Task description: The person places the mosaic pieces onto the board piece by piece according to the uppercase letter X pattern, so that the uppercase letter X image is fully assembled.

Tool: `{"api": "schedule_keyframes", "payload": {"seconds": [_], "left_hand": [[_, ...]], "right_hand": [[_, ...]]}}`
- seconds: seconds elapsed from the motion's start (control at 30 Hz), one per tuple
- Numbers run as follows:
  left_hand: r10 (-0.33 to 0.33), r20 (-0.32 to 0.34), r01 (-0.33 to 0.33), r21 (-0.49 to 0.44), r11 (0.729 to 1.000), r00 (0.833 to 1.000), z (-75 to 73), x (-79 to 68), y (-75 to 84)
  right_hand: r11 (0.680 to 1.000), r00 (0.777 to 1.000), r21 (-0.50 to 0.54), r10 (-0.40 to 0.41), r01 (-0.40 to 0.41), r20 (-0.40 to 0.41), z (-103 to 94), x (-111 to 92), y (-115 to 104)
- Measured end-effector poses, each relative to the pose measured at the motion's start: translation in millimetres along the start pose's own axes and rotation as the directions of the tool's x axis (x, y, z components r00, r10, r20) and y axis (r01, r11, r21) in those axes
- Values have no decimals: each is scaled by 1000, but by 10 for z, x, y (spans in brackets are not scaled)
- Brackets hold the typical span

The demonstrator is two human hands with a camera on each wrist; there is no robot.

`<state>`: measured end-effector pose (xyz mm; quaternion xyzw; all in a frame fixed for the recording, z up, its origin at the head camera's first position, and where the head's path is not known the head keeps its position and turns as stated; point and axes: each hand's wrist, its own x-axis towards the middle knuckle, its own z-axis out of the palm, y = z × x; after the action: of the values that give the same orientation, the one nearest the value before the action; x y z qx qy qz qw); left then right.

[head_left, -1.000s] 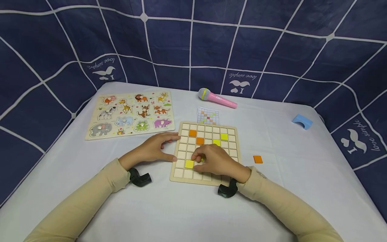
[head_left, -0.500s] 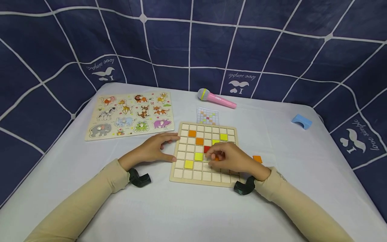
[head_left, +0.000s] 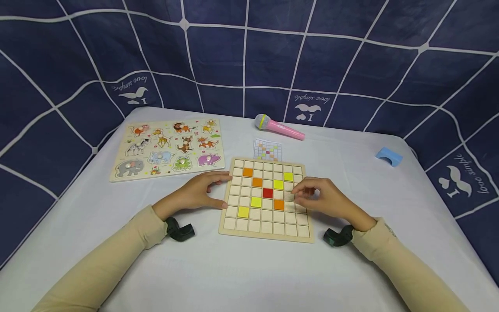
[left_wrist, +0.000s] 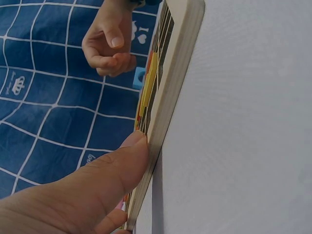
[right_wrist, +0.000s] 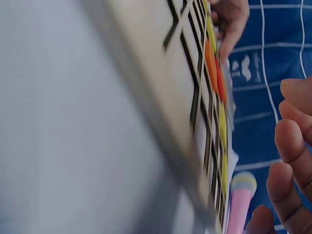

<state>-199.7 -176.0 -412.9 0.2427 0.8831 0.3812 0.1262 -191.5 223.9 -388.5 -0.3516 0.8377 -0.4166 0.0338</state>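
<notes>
A wooden grid board (head_left: 267,237) lies on the table with colored square tiles in some cells. A red tile (head_left: 267,193) is near the middle, and an orange tile (head_left: 278,205) sits to its lower right. My left hand (head_left: 195,190) rests with thumb and fingertips against the board's left edge; in the left wrist view the thumb (left_wrist: 131,161) touches the rim. My right hand (head_left: 321,197) hovers over the board's right edge, fingers loosely bent, and no tile shows between them. In the right wrist view its fingers (right_wrist: 290,141) stand apart from the board.
Behind the grid board lies a printed pattern card (head_left: 267,149), with a pink toy microphone (head_left: 280,127) beyond it. An animal peg puzzle (head_left: 169,149) lies at the back left. A blue arched block (head_left: 389,157) is at the far right.
My right hand has moved rightward from the lower-left cells, leaving an orange tile in a cell. The loose orange tile right of the board no longer shows. My left hand stays put.
</notes>
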Motion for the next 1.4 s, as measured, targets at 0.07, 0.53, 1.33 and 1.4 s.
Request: {"api": "schedule_keyframes", "payload": {"seconds": [0.07,0.53,1.33,1.4], "left_hand": [[-3,1,3,3,1000,1000,-1,1,-5],[0,5,0,1,1000,1000,-10,-2,-2],[-5,5,5,1,1000,1000,-7,10,4],[-7,5,7,1,1000,1000,-3,10,3]], "right_hand": [[1000,1000,-19,6,-6,-15,-60,-45,40],[989,994,-95,112,-112,-1,-491,-381,335],[991,986,-79,119,-110,114,-747,-612,606],[990,986,-80,124,-116,115,-739,-611,594]]}}
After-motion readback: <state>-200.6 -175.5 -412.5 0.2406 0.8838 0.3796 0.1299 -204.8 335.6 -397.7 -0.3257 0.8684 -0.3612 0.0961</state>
